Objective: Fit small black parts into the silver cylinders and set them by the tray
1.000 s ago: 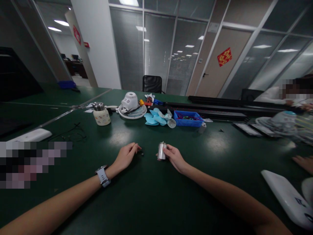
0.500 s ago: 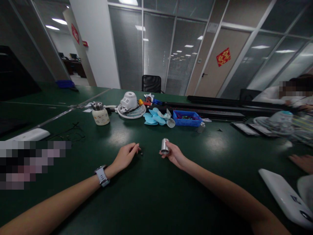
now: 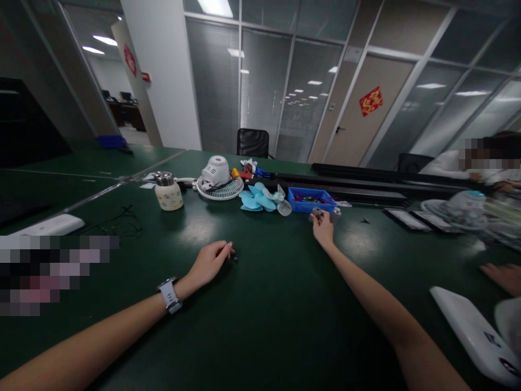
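Observation:
My right hand (image 3: 323, 229) is stretched far forward over the green table (image 3: 260, 304), just in front of the blue tray (image 3: 312, 200). Its fingers are closed round a small silver metal cylinder (image 3: 317, 212). A second silver cylinder (image 3: 336, 213) stands just right of it. My left hand (image 3: 208, 262), with a watch (image 3: 170, 295) on the wrist, rests on the table with its fingers curled in. A tiny black part (image 3: 235, 257) lies just off its fingertips; I see nothing in the hand.
At the back stand a cream flask (image 3: 167, 191), a white fan housing on its grille (image 3: 217, 179) and light blue fan blades (image 3: 260, 198). White casings lie at the left (image 3: 52, 224) and near right (image 3: 476, 334). Another person's hand (image 3: 502, 276) rests at the right edge.
My right hand has carried the silver cylinder from the middle of the table forward and right to the blue tray. My left hand has stayed put.

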Motion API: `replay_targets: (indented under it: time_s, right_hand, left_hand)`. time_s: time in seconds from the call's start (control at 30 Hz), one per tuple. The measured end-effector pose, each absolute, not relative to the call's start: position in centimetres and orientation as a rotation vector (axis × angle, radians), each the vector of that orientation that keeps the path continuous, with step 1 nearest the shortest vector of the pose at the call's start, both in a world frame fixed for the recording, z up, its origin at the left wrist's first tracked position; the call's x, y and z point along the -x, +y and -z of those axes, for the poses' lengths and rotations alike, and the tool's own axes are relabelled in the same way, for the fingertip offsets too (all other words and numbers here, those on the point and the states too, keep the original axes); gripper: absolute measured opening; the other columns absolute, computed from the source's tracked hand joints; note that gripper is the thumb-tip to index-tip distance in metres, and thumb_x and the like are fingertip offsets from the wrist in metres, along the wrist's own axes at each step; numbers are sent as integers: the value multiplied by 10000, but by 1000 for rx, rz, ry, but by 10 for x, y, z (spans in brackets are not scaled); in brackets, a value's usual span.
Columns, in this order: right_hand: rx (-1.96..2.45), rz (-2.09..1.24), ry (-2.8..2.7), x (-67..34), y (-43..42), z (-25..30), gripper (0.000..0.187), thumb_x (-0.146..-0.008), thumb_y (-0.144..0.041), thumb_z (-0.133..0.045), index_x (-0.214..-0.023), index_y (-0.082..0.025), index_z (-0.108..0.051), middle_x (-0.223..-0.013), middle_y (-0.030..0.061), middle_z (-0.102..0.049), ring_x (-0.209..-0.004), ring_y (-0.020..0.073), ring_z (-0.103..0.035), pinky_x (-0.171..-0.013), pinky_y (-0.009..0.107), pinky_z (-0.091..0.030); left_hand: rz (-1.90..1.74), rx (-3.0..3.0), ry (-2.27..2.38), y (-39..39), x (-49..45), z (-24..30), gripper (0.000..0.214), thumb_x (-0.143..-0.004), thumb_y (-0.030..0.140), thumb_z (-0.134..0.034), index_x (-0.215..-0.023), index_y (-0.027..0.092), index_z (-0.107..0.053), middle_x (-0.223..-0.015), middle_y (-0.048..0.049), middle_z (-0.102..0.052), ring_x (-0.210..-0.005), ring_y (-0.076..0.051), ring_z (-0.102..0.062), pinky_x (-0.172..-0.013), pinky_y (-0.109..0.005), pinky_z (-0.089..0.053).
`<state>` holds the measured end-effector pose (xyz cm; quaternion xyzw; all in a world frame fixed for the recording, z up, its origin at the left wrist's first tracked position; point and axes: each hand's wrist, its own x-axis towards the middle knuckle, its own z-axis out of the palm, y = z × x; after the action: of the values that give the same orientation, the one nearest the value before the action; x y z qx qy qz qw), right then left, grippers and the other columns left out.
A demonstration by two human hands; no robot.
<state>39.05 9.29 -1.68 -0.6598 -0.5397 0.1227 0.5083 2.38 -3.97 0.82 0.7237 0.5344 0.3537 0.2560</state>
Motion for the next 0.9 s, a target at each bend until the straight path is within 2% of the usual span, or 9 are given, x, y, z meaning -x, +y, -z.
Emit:
replay_targets:
  time_s: [0.17, 0.23, 0.33, 0.4, 0.47, 0.6, 0.77, 0.9]
  right_hand:
    - [1705, -211, -1328, -397, 107, 20, 450, -836, -424, -530, -1188, -148, -483, -1056, 193, -694, -999, 327, -661, -895, 474, -466]
    - [1697, -146, -1346, -391, 100, 17, 574, -827, -437, -546, -1284, -115, -418, -1214, 227, -619, -1108, 332, -609, -937, 480, -442]
    - [1600, -3, -1434, -365, 74, 6, 707, -816, -448, -585, -1380, -95, -344, -1452, 228, -406, -1326, 317, -416, -1060, 478, -339]
    - [1424, 46, -1662, -336, 47, -1, 611, -848, -450, -574, -1357, -144, -429, -1427, 167, -454, -1329, 282, -404, -1078, 460, -318]
    - [1188, -38, -2000, -302, 20, -5, 468, -880, -460, -560, -1283, -222, -549, -1283, 103, -583, -1217, 246, -504, -1028, 437, -367]
    - [1007, -286, -2316, -246, -12, -2, 391, -810, -521, -656, -1153, -334, -678, -1205, 52, -619, -1152, 230, -525, -958, 418, -399]
    - [1030, -400, -2326, -217, -12, 11, 259, -777, -491, -703, -995, -358, -745, -1178, 34, -620, -1138, 218, -512, -941, 404, -392]
    - [1011, -281, -2306, -225, -5, 8, 151, -822, -427, -679, -924, -346, -755, -1171, 12, -628, -1180, 215, -484, -973, 410, -342]
  left_hand:
    - [-959, -1951, 1462, -40, -25, -8, 447, -946, 475, -386, -680, 195, -612, -832, -53, -735, -771, -233, -658, -711, -309, -467]
    - [-975, -1940, 1467, -40, -25, -8, 443, -953, 467, -366, -710, 194, -617, -846, -55, -728, -791, -233, -657, -726, -313, -467]
    - [-1012, -1916, 1477, -39, -24, -7, 420, -959, 444, -340, -774, 193, -622, -830, -49, -707, -792, -226, -650, -730, -313, -471]
    - [-1033, -1898, 1486, -38, -23, -5, 401, -957, 430, -333, -794, 196, -614, -783, -35, -681, -734, -215, -635, -689, -306, -469]
    - [-1053, -1883, 1498, -38, -22, -4, 380, -954, 413, -328, -799, 200, -602, -757, -25, -659, -692, -207, -615, -661, -301, -461]
    - [-1091, -1871, 1522, -37, -22, -3, 351, -942, 380, -317, -794, 203, -581, -761, -26, -646, -722, -212, -606, -686, -307, -454]
    - [-1088, -1887, 1515, -37, -22, -4, 343, -929, 374, -328, -783, 205, -588, -756, -24, -647, -713, -211, -604, -673, -304, -450]
    - [-1074, -1894, 1506, -38, -22, -4, 344, -925, 369, -338, -765, 204, -593, -751, -23, -648, -704, -210, -603, -668, -302, -448]
